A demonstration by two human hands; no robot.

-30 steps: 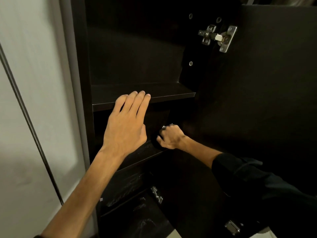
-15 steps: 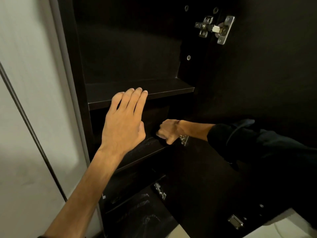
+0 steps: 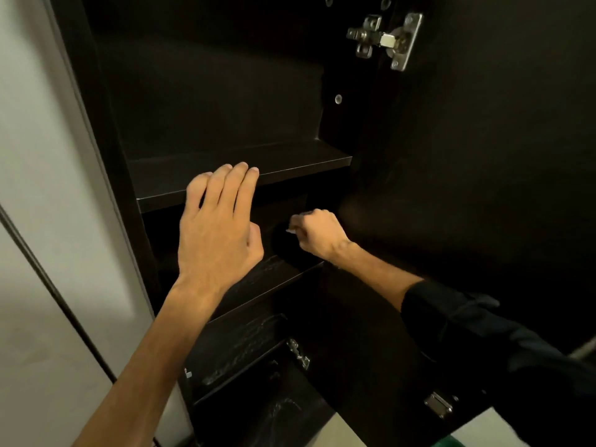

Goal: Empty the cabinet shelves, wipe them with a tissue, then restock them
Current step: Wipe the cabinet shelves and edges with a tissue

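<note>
The left hand [image 3: 219, 227] lies flat, fingers straight and together, its fingertips [image 3: 238, 171] on the front edge of the upper shelf [image 3: 290, 162], probably to steady the person while reaching in. The right hand [image 3: 317, 233] is curled round a small pale wad, most likely the tissue [image 3: 295, 225], and presses it at the far right of the lower shelf [image 3: 258, 282], inside the dark cabinet [image 3: 209, 91]. Both shelves look bare, so emptying seems done and wiping is under way. The door [image 3: 483, 156] stands open at right on its hinge [image 3: 387, 40], giving the arm room
</note>
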